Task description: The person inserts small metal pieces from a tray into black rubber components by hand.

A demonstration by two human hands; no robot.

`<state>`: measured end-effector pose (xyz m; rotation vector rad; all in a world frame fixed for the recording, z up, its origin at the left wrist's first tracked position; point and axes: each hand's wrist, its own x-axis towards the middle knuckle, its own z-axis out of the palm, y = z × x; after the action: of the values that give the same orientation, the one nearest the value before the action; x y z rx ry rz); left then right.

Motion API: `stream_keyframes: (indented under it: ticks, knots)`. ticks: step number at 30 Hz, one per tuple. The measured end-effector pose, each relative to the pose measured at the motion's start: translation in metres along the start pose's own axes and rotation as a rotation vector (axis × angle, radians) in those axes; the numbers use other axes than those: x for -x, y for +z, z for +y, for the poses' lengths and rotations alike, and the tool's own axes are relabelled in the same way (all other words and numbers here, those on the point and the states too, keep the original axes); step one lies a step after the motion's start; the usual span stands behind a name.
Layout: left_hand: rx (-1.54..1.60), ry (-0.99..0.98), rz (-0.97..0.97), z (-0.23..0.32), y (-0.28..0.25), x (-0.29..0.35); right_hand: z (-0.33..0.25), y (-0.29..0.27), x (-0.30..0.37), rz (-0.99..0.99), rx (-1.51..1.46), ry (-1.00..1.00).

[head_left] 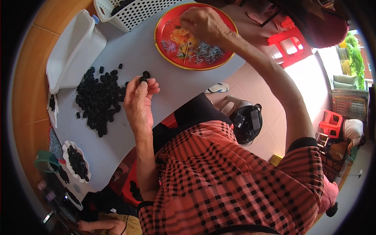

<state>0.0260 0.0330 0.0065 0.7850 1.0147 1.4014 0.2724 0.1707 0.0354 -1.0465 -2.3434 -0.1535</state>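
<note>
Checked shirt: my red-orange top [219,176], patterned with rows of black squares and darker stripes, creases across the lower center.
Short sleeves: I wear them finished in plain black cuffs [301,144], one at lower right.
Trousers: my plain black pair [199,109], mid-frame.
Hands: my left hand [141,103], center left, and right hand [206,26], upper center, both bare.

Springs [208,53] in tray [163,26], parts [98,96] at left

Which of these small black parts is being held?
The black part pinched in the left hand, at its thumb and fingertips; those in the pile lie loose on the table.
</note>
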Motion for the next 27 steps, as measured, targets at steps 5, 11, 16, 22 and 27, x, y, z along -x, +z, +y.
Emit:
stream_keyframes:
  ticks: [5, 11, 16, 22, 27]
  knots:
    - [0.011, -0.053, -0.027, -0.013, 0.006, -0.002, 0.044, 0.015, 0.010, -0.153, -0.097, 0.115]
    - [-0.010, -0.044, -0.042, -0.011, 0.006, -0.002, 0.049, 0.017, 0.013, 0.097, -0.130, 0.133]
    - [-0.036, -0.045, -0.044, -0.012, 0.005, -0.003, 0.041, 0.018, 0.010, -0.084, -0.109, 0.107]
    - [-0.069, -0.034, -0.069, -0.012, 0.005, -0.002, 0.037, 0.024, 0.006, -0.059, -0.233, 0.065]
    - [-0.070, -0.027, -0.074, -0.012, 0.004, -0.001, 0.041, 0.019, 0.000, -0.007, -0.204, 0.029]
